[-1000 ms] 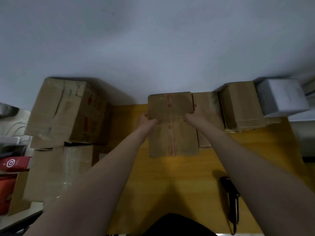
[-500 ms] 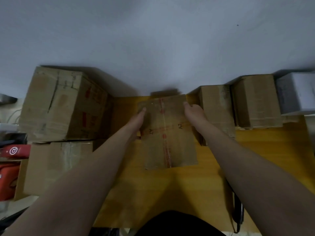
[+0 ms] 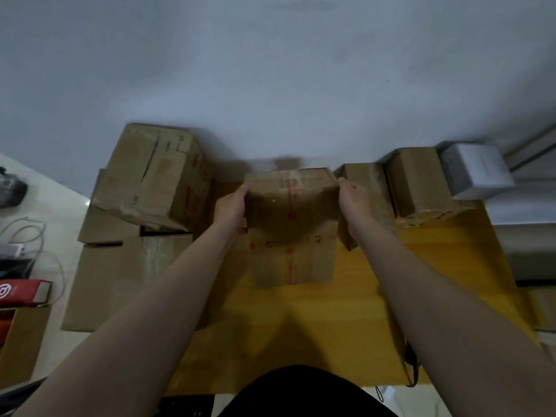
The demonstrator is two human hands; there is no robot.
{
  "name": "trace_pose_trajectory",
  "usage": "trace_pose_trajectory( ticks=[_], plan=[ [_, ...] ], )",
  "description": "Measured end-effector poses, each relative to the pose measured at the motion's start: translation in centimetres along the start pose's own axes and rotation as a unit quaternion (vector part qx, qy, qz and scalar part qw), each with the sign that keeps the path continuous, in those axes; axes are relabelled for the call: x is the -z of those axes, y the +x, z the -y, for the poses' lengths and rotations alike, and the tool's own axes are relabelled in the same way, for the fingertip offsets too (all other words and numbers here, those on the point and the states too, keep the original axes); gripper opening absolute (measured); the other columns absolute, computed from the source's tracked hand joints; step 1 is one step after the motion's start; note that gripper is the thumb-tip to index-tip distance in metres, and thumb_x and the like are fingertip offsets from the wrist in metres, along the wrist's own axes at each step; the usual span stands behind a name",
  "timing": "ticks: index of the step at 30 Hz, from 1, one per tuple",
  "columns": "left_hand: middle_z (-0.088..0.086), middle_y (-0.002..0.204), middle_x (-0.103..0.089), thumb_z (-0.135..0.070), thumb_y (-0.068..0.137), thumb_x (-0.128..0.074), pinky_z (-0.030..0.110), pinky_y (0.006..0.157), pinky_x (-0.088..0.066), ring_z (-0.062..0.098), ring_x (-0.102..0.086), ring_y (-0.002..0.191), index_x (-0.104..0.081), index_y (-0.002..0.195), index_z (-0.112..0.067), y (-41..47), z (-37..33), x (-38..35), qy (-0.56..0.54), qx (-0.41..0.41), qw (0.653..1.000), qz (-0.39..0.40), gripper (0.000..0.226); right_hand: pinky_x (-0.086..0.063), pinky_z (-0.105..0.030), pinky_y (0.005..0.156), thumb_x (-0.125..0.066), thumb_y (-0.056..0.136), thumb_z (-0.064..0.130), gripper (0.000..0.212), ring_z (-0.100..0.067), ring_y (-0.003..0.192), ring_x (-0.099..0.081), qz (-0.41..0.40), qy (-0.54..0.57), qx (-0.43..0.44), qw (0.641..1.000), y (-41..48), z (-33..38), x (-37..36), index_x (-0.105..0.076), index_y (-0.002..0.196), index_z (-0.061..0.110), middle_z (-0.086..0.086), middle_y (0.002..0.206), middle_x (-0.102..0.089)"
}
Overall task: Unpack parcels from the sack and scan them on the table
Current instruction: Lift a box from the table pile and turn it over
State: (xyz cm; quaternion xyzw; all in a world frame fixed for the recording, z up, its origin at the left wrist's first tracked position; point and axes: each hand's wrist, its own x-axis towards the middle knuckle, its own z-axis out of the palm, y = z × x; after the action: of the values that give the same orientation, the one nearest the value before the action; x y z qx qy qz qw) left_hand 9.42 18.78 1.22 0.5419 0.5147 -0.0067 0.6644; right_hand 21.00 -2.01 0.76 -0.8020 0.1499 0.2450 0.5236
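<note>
The L hand and R hand clamp a brown cardboard parcel from opposite sides. Each thumb hooks over a far top corner & the palms press on the side walls; the other fingers are hidden behind the box. The parcel sits squarely btwn the two hands, far end level w/ the thumbs, near end reaching back toward the person past the wrists. A red tape stripe runs down its middle (the print on it is too blurred to read).

The parcel is over the far middle of the yellow table; whether it rests there or is lifted can't be told.

Just beside the R hand stands a narrow carton, then a wider carton & a white box. To the L, a big carton lies tilted on a stack of cartons. A dark corded object shows at the near R table edge, mostly hidden by the forearm. A red packet lies far L.
</note>
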Motion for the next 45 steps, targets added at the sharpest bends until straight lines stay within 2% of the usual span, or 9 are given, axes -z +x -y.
trace_pose_trajectory(
  ticks=[12,15,18,22,25,30,36,40,45],
  plan=[
    [0.004,0.115,-0.069,-0.034,0.106,-0.047,0.036,0.070,-0.052,0.022,-0.065,0.102,-0.066,0.106,-0.018,-4.7,4.4,4.1,-0.002,-0.032,0.998,0.061,0.024,-0.035,-0.035,0.059,-0.043,0.105,0.021,0.022,-0.019,0.065,-0.043,-0.035,0.008,0.006,0.999,-7.7,-5.6,2.0,-0.064,0.101,0.019,-0.008,0.079,-0.053],
    [0.004,0.110,-0.069,-0.050,0.107,-0.042,0.042,0.074,-0.054,0.028,-0.066,0.102,-0.063,0.110,-0.019,-5.9,6.4,5.2,0.008,0.032,0.996,0.080,0.038,-0.042,-0.039,0.072,-0.039,0.107,0.031,0.030,-0.031,0.081,-0.056,-0.032,-0.015,-0.025,0.999,-8.7,-7.3,2.2,-0.060,0.093,0.014,-0.033,0.101,-0.055],
    [0.008,0.110,-0.067,-0.052,0.107,-0.041,0.050,0.089,-0.053,0.032,-0.063,0.099,-0.061,0.116,-0.018,-6.7,8.5,5.8,0.047,0.076,0.992,0.091,0.041,-0.050,-0.052,0.099,-0.028,0.109,0.051,0.054,-0.039,0.112,-0.061,-0.007,-0.066,-0.056,0.996,-9.4,-8.9,2.5,-0.061,0.119,0.009,-0.021,0.128,-0.062],
    [0.004,0.102,-0.065,-0.050,0.107,-0.043,0.044,0.079,-0.054,0.029,-0.064,0.089,-0.059,0.107,-0.019,-8.0,11.2,5.8,0.124,0.076,0.984,0.101,0.035,-0.047,-0.055,0.106,-0.025,0.107,0.059,0.069,-0.038,0.119,-0.058,0.020,-0.118,-0.104,0.987,-10.7,-11.6,2.2,-0.051,0.143,0.005,-0.016,0.139,-0.056],
    [0.002,0.103,-0.065,-0.053,0.105,-0.046,0.038,0.075,-0.058,0.030,-0.068,0.091,-0.056,0.113,-0.016,-8.2,14.0,5.4,0.184,0.050,0.977,0.092,0.039,-0.051,-0.053,0.101,-0.024,0.108,0.056,0.068,-0.031,0.100,-0.059,0.016,-0.164,-0.116,0.980,-11.9,-14.6,2.2,-0.056,0.138,0.004,-0.012,0.114,-0.060],
    [-0.001,0.094,-0.060,-0.048,0.103,-0.053,0.042,0.085,-0.054,0.028,-0.063,0.091,-0.053,0.114,-0.018,-8.7,20.1,4.7,0.203,0.101,0.970,0.082,0.033,-0.043,-0.054,0.111,-0.027,0.109,0.054,0.067,-0.038,0.131,-0.050,0.030,-0.149,-0.179,0.972,-12.9,-20.3,2.2,-0.043,0.152,0.004,-0.016,0.150,-0.049],
    [0.008,0.136,-0.057,-0.028,0.100,-0.059,0.041,0.095,-0.047,0.029,-0.055,0.114,-0.047,0.146,-0.012,-9.9,22.6,2.7,0.189,0.105,0.976,0.037,0.049,-0.050,-0.059,0.097,-0.046,0.108,0.036,0.044,-0.042,0.110,-0.057,0.071,-0.120,-0.183,0.973,-13.4,-23.8,3.6,-0.060,0.128,-0.001,-0.022,0.131,-0.058],
    [0.013,0.159,-0.026,-0.039,0.092,-0.064,0.068,0.115,-0.021,0.041,-0.020,0.148,-0.027,0.155,-0.022,-11.4,22.0,-1.7,0.432,-0.020,0.897,-0.093,0.075,-0.049,-0.042,0.060,-0.049,0.104,0.023,0.035,-0.038,0.077,-0.058,-0.018,-0.171,-0.121,0.978,-11.9,-23.7,6.0,-0.062,0.133,0.008,-0.019,0.106,-0.068],
    [0.015,0.167,-0.006,-0.042,0.093,-0.064,0.077,0.115,-0.009,0.042,-0.001,0.154,-0.018,0.158,-0.030,-12.9,20.5,-9.2,0.463,-0.041,0.884,-0.055,0.081,-0.038,-0.050,0.104,-0.058,0.099,0.025,0.045,-0.041,0.135,-0.034,-0.183,-0.277,-0.099,0.938,-8.7,-25.0,10.4,-0.041,0.139,0.012,-0.016,0.148,-0.036]
  ],
)
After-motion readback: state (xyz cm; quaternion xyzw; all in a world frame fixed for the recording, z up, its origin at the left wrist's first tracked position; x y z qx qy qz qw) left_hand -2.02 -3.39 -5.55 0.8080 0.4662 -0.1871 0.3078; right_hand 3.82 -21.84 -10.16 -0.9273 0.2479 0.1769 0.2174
